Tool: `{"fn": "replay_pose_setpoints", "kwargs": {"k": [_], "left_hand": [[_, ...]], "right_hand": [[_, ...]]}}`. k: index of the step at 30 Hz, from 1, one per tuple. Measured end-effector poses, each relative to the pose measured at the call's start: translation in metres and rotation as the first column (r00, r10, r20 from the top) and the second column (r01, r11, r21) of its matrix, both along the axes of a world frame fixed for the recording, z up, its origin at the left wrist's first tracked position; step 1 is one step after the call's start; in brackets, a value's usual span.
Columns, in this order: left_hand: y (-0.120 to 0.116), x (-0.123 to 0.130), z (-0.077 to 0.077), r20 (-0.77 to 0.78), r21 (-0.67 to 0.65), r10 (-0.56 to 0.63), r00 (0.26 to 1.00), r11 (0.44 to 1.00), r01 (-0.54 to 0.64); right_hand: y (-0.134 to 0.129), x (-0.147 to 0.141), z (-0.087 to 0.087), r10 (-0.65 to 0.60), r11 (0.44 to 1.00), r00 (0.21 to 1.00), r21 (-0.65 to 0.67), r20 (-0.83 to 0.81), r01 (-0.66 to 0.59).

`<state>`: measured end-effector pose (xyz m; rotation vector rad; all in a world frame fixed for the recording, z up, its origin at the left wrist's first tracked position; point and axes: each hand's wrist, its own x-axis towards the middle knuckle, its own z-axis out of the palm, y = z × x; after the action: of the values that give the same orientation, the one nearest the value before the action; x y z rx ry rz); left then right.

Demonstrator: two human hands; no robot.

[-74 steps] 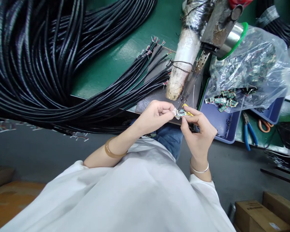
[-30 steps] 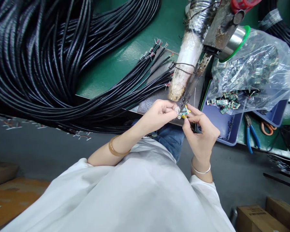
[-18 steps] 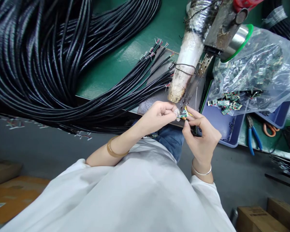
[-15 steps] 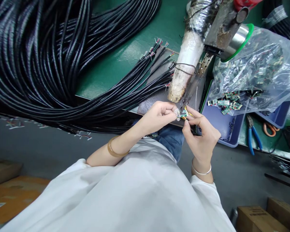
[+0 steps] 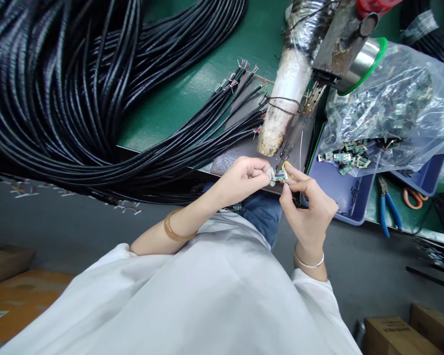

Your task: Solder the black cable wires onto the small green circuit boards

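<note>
Here's the left hand (image 5: 244, 175), thumb and forefinger pressed together, pinching the left end of a small green circuit board (image 5: 280, 176) right between the two sets of fingertips. Across from it, the right hand (image 5: 309, 201) pinches thin coloured wires (image 5: 284, 166) at the board's other end. The soldering iron (image 5: 299, 123) slants down over the fingertips, tip right at the board; contact is too small to judge. Black cables (image 5: 192, 143) fan out beyond the left fingers, a blue tray (image 5: 325, 187) sits beside the right.
</note>
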<state>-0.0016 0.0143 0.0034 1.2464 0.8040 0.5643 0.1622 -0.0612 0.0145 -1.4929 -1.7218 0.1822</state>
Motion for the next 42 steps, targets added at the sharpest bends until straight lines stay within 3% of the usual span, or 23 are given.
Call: {"fn": "replay_pose_setpoints", "kwargs": {"k": [7,14,22,33,42], "left_hand": [[-0.015,0.0,0.003,-0.011,0.069,0.01,1.0,0.998,-0.009],[-0.019,-0.001,-0.005,0.032,0.092,0.167,0.985,0.981,-0.17],[-0.005,0.007,-0.008,0.052,0.08,0.162,0.985,0.983,-0.166],[-0.002,0.008,0.011,0.054,0.141,0.177,0.983,0.973,-0.183],[-0.001,0.006,0.012,0.054,0.158,0.153,0.987,0.975,-0.159]], "right_hand": [[-0.007,0.002,0.0,-0.032,0.999,0.998,0.038,0.056,0.03],[-0.014,-0.006,-0.003,-0.004,0.998,0.998,0.058,0.058,0.001],[-0.002,-0.003,-0.004,-0.015,1.0,1.0,0.016,0.011,0.015],[0.002,-0.002,0.004,-0.007,1.0,1.0,0.021,0.004,0.007],[-0.002,-0.004,0.008,-0.007,1.0,1.0,0.019,0.026,0.006]]}}
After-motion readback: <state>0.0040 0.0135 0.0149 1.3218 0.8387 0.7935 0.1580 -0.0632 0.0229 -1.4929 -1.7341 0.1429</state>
